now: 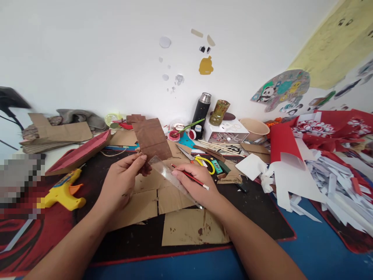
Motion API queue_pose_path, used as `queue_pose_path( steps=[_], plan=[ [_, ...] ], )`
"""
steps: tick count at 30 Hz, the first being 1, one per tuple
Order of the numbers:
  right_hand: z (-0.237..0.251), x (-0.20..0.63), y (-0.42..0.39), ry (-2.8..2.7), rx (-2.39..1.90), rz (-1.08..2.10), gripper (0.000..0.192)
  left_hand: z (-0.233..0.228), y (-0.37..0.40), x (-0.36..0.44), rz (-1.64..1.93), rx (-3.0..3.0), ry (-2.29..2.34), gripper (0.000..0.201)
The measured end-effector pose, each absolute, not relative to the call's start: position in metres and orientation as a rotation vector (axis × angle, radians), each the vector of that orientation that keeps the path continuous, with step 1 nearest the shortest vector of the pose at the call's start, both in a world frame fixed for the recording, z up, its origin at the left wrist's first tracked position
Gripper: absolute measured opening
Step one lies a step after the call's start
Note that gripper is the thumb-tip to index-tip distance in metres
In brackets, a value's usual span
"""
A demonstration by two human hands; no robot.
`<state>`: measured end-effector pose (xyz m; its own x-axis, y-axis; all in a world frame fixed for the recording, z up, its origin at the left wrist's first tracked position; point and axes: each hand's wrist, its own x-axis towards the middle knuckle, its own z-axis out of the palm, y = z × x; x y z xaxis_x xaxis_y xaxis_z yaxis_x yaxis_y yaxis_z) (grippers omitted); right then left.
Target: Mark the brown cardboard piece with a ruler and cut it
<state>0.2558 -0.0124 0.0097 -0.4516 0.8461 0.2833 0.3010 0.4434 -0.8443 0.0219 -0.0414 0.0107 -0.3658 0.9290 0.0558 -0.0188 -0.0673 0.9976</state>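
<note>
My left hand (128, 177) pinches the lower edge of a brown-painted cardboard piece (153, 138), which is held up above the desk. Close by on the right, my right hand (195, 182) is closed around a clear plastic ruler (163, 171). A red and black pencil (194, 179) with a white end also sits in that hand, lying across the fingers. The ruler's far end comes near the bottom of the brown piece; whether they touch I cannot tell. Under both hands lie flat sheets of cardboard (194, 229), the front one marked with brown stains.
Yellow-handled scissors (214, 167) and a teal box (216, 166) lie beyond my right hand. A yellow glue gun (65, 192) rests at left, beside a cardboard boat shape (78, 153). A black flask (201, 109) stands near the wall. Paper strips (335, 175) heap up at right.
</note>
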Motion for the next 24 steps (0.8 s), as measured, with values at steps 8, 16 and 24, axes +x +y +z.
queue_pose_path(
  steps=[8, 16, 24],
  plan=[
    [0.003, 0.259, -0.009, -2.135, -0.901, 0.850, 0.031, 0.010, -0.041, 0.018, 1.379, 1.133, 1.368, 0.040],
    [0.006, 0.259, -0.011, -2.163, -0.898, 0.788, 0.031, 0.015, -0.040, 0.021, 1.548, 1.004, 1.386, 0.032],
    [-0.005, 0.258, -0.009, -2.328, -0.950, 0.485, 0.038, 0.018, -0.038, 0.021, 1.630, 0.815, 1.314, 0.035]
  ],
)
